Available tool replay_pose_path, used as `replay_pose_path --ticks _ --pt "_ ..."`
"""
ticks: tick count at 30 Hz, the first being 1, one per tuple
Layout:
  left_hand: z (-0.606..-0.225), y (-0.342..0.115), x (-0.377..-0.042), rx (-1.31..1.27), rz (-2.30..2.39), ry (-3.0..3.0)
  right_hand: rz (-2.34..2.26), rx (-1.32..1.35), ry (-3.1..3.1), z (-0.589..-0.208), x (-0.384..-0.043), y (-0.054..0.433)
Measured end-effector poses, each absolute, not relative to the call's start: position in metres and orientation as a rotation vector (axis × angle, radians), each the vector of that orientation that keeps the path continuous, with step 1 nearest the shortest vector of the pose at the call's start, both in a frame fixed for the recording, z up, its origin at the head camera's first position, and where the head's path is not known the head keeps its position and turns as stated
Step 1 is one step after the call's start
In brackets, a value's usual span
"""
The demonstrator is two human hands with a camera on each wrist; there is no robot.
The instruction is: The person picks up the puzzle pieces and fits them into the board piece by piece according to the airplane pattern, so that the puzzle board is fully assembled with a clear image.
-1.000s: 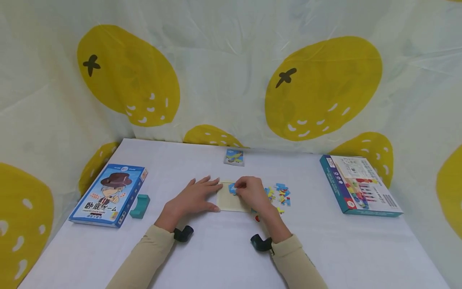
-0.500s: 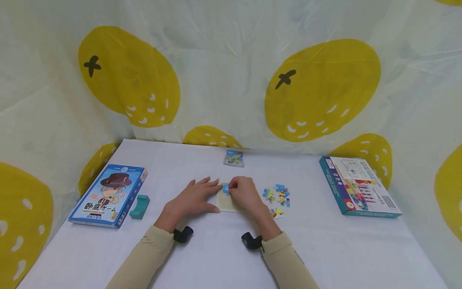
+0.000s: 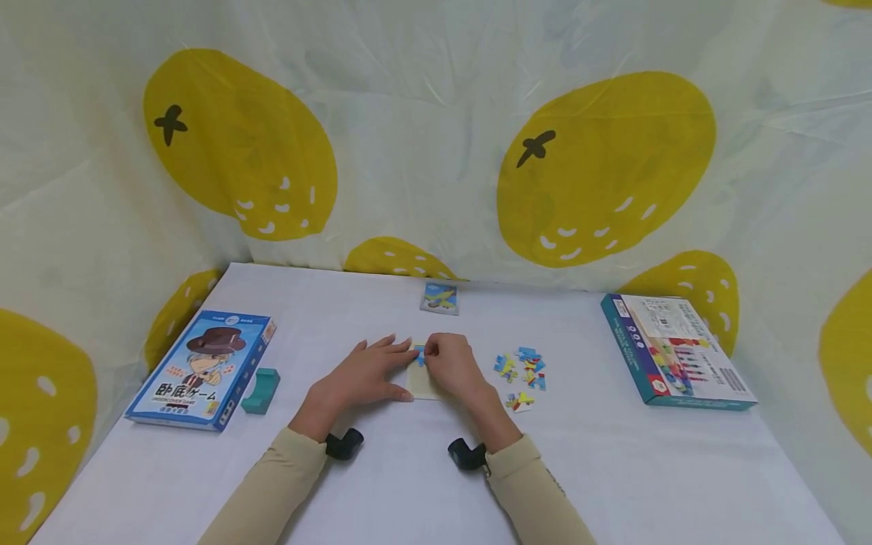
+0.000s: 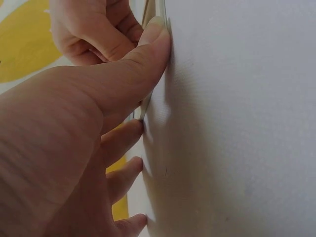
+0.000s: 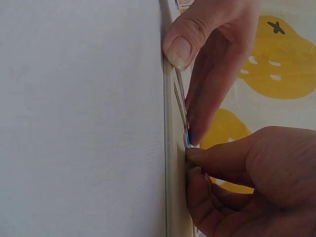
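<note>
A small cream puzzle board lies flat on the table between both hands. Spread fingers of my left hand rest at its left side, the thumb pressing the near-left corner and the index finger by the far-left one. My right hand pinches a blue jigsaw piece at the board's far-left part. From the right wrist view, the thumb and index finger of that hand are low against the board, and only a sliver of blue shows. The fingers hide most of the piece.
Several loose jigsaw pieces lie right of the board. A small picture card sits at the back. On the left are a blue game box and a teal block; on the right, a teal-edged box.
My right hand has slid left across the board with the blue jigsaw piece, to the far-left part. The loose pieces nearest the wrist have come into view. My left hand has stayed put.
</note>
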State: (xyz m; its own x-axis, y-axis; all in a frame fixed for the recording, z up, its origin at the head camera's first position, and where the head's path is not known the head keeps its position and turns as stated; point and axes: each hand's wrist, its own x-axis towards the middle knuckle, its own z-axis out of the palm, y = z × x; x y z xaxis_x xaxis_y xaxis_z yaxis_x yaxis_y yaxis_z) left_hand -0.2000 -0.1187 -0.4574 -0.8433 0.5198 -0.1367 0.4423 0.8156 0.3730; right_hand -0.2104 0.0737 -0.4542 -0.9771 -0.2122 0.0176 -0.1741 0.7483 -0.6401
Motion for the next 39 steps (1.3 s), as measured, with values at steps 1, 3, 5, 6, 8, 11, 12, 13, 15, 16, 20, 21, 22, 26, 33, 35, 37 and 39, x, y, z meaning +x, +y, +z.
replay_pose_path --ticks 1,3,5,6,8,11,12,13,15,16,20,21,22,26,33,35,37,39 --pt "-0.458 -0.119 -0.200 0.744 0.490 2.767 -1.048 -0.317 2.888 -0.454 -0.210 0.073" --pt "-0.458 -0.119 -0.200 0.743 0.494 2.770 -1.047 -0.311 2.891 -0.455 -0.211 0.073" --pt "-0.457 -0.119 -0.199 0.738 0.500 2.770 -1.047 -0.300 2.894 -0.455 -0.211 0.073" --pt "-0.458 -0.118 -0.199 0.738 0.502 2.772 -1.048 -0.296 2.895 -0.455 -0.211 0.073" --pt "-0.458 -0.118 -0.199 0.733 0.506 2.771 -1.051 -0.287 2.898 -0.455 -0.211 0.073" --pt "-0.457 -0.116 -0.198 0.741 0.509 2.758 -1.064 -0.270 2.902 -0.456 -0.211 0.074" --pt "-0.457 -0.115 -0.198 0.745 0.510 2.754 -1.070 -0.264 2.902 -0.456 -0.211 0.074" --pt "-0.456 -0.114 -0.198 0.748 0.509 2.747 -1.072 -0.257 2.906 -0.457 -0.211 0.075" --pt "-0.456 -0.113 -0.197 0.758 0.506 2.740 -1.073 -0.248 2.917 -0.458 -0.212 0.077" --pt "-0.456 -0.112 -0.197 0.759 0.500 2.742 -1.073 -0.244 2.922 -0.459 -0.212 0.078" --pt "-0.456 -0.111 -0.196 0.747 0.483 2.754 -1.088 -0.229 2.906 -0.461 -0.215 0.083" --pt "-0.456 -0.111 -0.196 0.747 0.478 2.757 -1.094 -0.225 2.893 -0.461 -0.215 0.085" --pt "-0.456 -0.111 -0.196 0.749 0.471 2.761 -1.099 -0.216 2.876 -0.461 -0.216 0.087" --pt "-0.456 -0.112 -0.194 0.761 0.449 2.772 -1.094 -0.211 2.845 -0.459 -0.218 0.095" --pt "-0.453 -0.114 -0.194 0.777 0.432 2.772 -1.074 -0.230 2.872 -0.455 -0.221 0.110" --pt "-0.453 -0.115 -0.194 0.779 0.420 2.774 -1.069 -0.202 2.877 -0.453 -0.221 0.114" --pt "-0.453 -0.115 -0.194 0.783 0.408 2.778 -1.075 -0.156 2.864 -0.450 -0.222 0.118" --pt "-0.452 -0.115 -0.194 0.786 0.406 2.781 -1.079 -0.109 2.845 -0.449 -0.222 0.123"
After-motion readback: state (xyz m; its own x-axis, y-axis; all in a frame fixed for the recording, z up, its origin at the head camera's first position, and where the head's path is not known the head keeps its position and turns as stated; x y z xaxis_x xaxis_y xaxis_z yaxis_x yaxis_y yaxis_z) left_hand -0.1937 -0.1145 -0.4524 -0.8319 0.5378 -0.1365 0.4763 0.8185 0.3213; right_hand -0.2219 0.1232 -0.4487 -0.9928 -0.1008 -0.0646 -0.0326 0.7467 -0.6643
